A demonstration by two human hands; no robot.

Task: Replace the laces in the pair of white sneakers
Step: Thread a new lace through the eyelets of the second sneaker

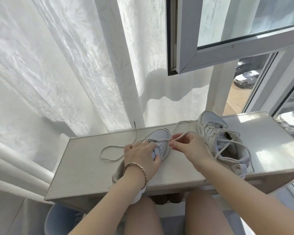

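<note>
Only marking visible: a small reddish logo on the heel of the right-hand sneaker (222, 138), lower right of frame, too small to read. No other legible text.

My left hand (141, 155), bracelet (136, 168) on its wrist, lies palm-down over the centre sneaker (160, 134), fingers curled over the upper and thumb against its side, gripping it. My right hand (188, 146) is at frame centre, just right of that sneaker's toe end. Thumb and forefinger pinch the lace (109, 147), other fingers loosely bent.

The lace runs across the front eyelets, loops on the table (85, 167) left of the shoe, and its dark tip points up toward the curtain (58, 65). Both sneakers are on the table, toes away from me. The right-hand one is loosely laced, ends trailing.
</note>
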